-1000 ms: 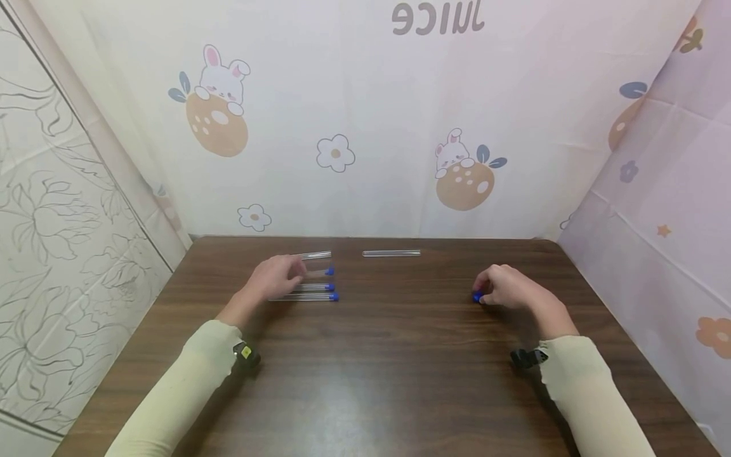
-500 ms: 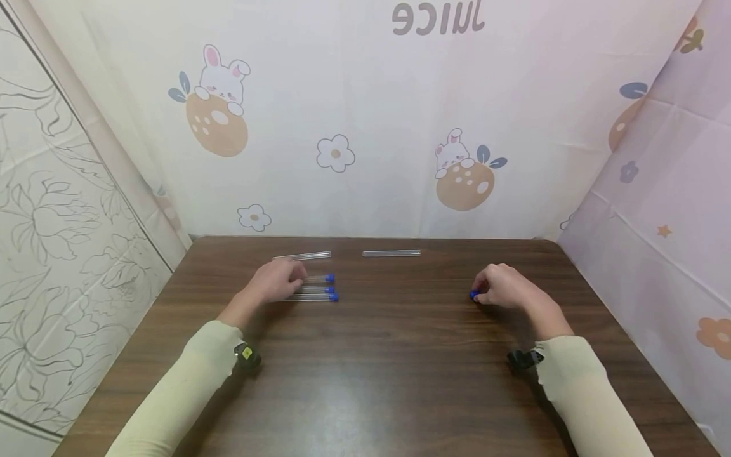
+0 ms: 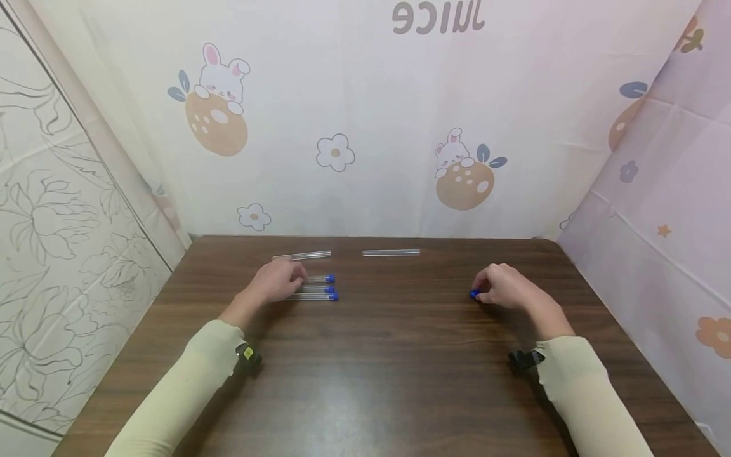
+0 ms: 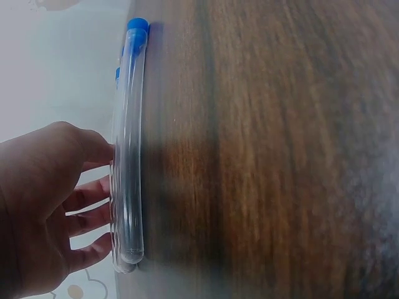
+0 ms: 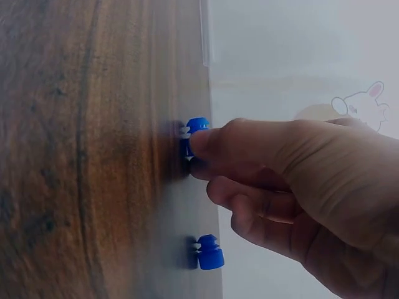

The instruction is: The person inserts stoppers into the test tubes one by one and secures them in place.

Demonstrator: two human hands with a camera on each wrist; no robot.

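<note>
In the head view, my left hand is at the left, its fingers around the back one of several clear test tubes with blue stoppers. The left wrist view shows a capped test tube in front, lying on the table; it partly hides my fingertips and the tubes behind it. At the right, my right hand pinches a small blue stopper at the tabletop between thumb and forefinger. More blue shows just below it, partly hidden by the thumb. Another blue stopper stands apart beyond the curled fingers.
Two uncapped glass tubes lie near the back edge, an angled one behind my left hand and a straight one at the middle. The brown wooden table ends at a patterned curtain.
My left hand has brought its capped tube slightly toward me, nearer the other capped ones. The right hand and its stopper have shifted slightly left, then stayed nearly still.
</note>
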